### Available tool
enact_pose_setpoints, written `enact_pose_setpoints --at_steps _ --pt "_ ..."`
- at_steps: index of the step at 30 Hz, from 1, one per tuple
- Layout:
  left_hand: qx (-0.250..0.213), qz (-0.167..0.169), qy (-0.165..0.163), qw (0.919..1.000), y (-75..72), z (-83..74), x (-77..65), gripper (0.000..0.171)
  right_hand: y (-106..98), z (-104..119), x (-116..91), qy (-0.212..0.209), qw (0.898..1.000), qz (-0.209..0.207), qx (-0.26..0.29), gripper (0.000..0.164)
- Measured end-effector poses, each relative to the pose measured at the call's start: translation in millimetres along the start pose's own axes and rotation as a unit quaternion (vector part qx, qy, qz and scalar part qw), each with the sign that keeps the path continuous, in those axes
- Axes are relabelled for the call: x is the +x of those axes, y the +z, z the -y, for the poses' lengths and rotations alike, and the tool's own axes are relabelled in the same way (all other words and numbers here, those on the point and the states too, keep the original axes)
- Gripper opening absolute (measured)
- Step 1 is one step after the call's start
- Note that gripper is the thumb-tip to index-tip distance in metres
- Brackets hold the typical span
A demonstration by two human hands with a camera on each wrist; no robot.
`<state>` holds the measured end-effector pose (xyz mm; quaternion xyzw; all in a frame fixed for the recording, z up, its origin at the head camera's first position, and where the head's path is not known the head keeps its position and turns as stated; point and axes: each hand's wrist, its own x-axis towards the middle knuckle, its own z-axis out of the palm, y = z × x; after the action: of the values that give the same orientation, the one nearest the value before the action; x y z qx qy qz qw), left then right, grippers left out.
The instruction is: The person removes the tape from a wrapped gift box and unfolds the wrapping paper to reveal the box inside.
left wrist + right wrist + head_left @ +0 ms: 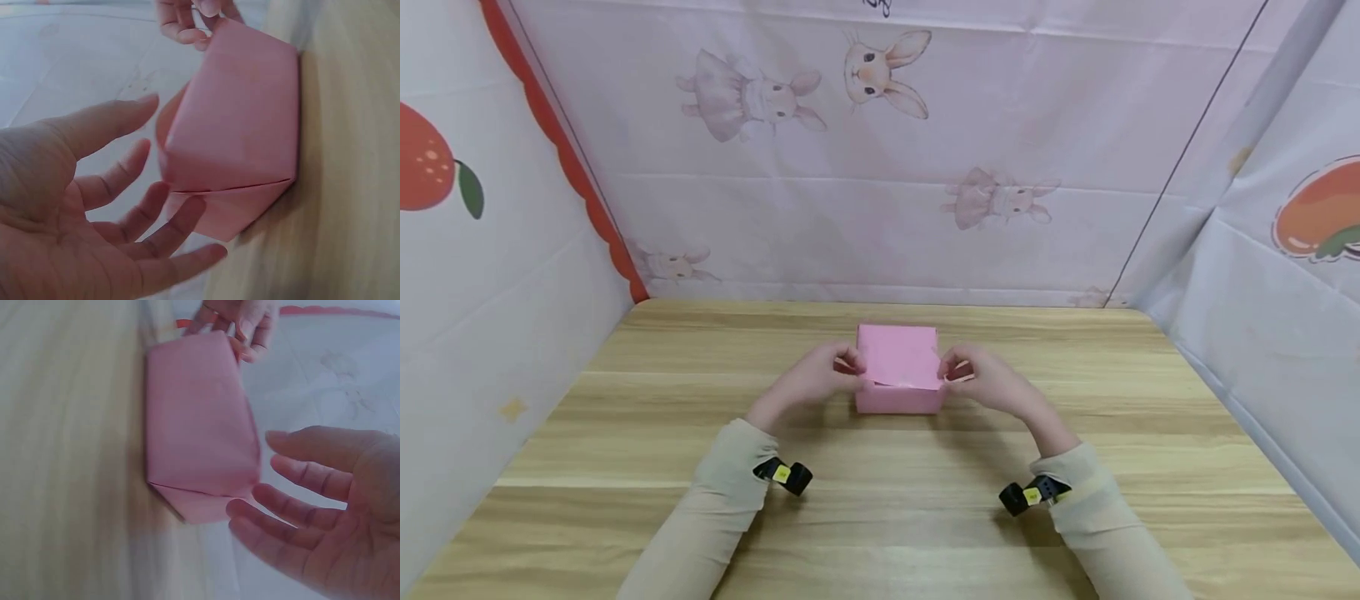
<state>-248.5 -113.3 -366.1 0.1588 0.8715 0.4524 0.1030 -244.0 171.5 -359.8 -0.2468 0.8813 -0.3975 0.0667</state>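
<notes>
One tabletop (880, 533) bore one pink box (898, 401), which lay between left grip (818, 372) and right grip (991, 382). Both grips stood fairly wide, thumbs apart from loosely bent fingers, fingertips at box's left and right sides; exact contact couldn't be told. Lid (898, 353) sat slightly ajar at front. Two wrist cameras (800, 478), one behind each grip.

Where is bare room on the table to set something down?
Bare table in front of the pink box, between left sleeve and right sleeve; also outside them toward side curtains. Crowded: the box's sides, at left hand and right hand.
</notes>
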Motion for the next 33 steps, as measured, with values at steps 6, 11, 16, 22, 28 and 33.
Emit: enact_pose_setpoints --at_steps 6,11,16,22,28,33 --pt "0.047 -0.040 -0.015 0.9980 -1.3 -7.7 -3.5 0.024 -16.8 1.2 0.9 0.051 0.998 -0.041 -0.021 0.020" --pt "0.134 -0.112 -0.024 0.9844 5.9 -9.2 -2.2 0.030 -22.0 5.9 12.8 0.071 0.995 -0.074 -0.007 0.024" --pt "0.274 -0.138 -0.036 0.9510 14.8 -7.5 -1.5 0.053 -20.8 8.9 28.9 0.081 0.990 -0.109 -0.025 0.026" --pt "0.286 -0.104 -0.061 0.9507 21.5 -5.5 -0.9 0.075 -8.5 0.7 39.7 0.101 0.983 -0.117 -0.097 0.027" --pt "0.275 -0.098 -0.066 0.9543 21.4 -5.7 -1.3 0.076 6.6 -4.5 45.1 0.125 0.982 -0.089 -0.110 0.024" --pt "0.263 -0.092 -0.064 0.9583 20.8 -5.9 -2.2 0.076 12.2 -4.2 45.4 0.119 0.981 -0.100 -0.114 0.017"
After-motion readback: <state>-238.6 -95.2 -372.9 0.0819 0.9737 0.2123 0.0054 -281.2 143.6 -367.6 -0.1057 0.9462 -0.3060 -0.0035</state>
